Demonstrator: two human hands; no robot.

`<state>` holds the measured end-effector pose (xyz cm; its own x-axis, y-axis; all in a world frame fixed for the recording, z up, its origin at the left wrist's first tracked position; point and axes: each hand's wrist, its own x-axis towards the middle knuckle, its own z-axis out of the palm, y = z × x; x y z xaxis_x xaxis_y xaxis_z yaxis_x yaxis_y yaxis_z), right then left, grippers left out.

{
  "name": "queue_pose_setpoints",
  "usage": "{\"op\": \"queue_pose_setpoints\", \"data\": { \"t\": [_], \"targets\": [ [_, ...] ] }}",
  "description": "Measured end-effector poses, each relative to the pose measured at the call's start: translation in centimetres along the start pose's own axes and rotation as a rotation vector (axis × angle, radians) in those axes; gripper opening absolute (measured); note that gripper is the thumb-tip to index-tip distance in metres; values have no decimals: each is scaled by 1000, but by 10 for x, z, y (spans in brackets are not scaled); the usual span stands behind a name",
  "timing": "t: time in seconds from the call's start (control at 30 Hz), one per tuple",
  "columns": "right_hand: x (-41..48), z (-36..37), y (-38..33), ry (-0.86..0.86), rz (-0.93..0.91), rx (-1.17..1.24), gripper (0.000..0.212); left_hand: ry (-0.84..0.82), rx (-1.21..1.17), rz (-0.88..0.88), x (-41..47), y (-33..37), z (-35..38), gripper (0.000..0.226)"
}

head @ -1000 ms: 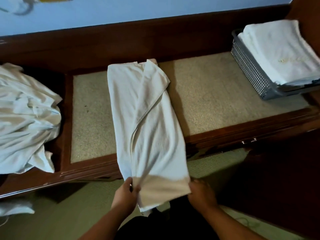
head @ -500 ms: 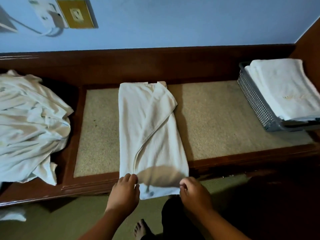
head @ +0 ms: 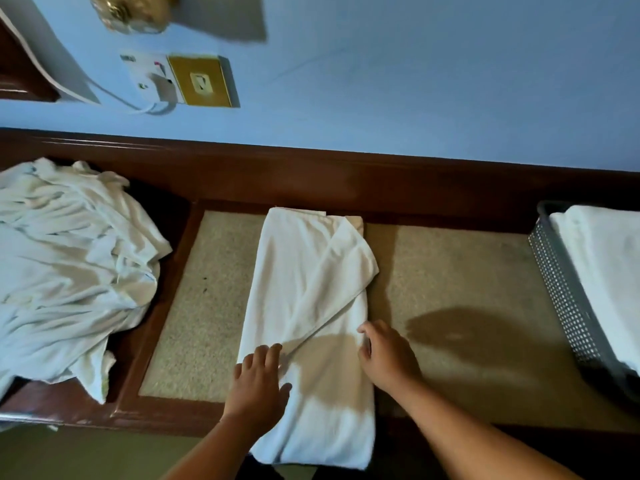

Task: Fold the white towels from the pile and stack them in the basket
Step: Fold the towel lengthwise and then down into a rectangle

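Two hands frame my half-folded towel on the worktop: left hand pressed flat, right hand spread at its edge; long axis runs away from me.

A dark wooden bench with a raised back rail carries an inset beige woven mat. Above the bench's rail rises a pale blue wall. On the wall, up and to the left of the bench's middle, sits a brass switch plate, and touching its left side a white socket with a plug and white cable. Below the bench's front edge lies greenish floor.
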<state>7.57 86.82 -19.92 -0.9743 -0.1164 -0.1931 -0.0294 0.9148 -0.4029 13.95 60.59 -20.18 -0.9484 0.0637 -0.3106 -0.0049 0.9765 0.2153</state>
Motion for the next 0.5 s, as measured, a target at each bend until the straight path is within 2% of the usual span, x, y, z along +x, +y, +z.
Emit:
{"op": "queue_pose_setpoints", "data": {
  "t": [0.07, 0.13, 0.27, 0.4, 0.5],
  "targets": [
    [14, -1, 7, -38, -14, -18, 32, -57, 48, -70, 1, -2, 14, 92],
    [22, 1, 10, -54, -18, -29, 34, -59, 75, -62, 4, -5, 17, 96],
    [27, 9, 13, -13, -6, -20, 31, 60, 193, 170, 41, -17, 17, 75],
    [25, 19, 5, 10, -132, -61, 18, 20, 161, 178, 108, 2, -3, 73],
    [38, 27, 2, -45, -272, -104, 25, 53, 47, 133, 168, 17, -24, 65]
  ]
}}
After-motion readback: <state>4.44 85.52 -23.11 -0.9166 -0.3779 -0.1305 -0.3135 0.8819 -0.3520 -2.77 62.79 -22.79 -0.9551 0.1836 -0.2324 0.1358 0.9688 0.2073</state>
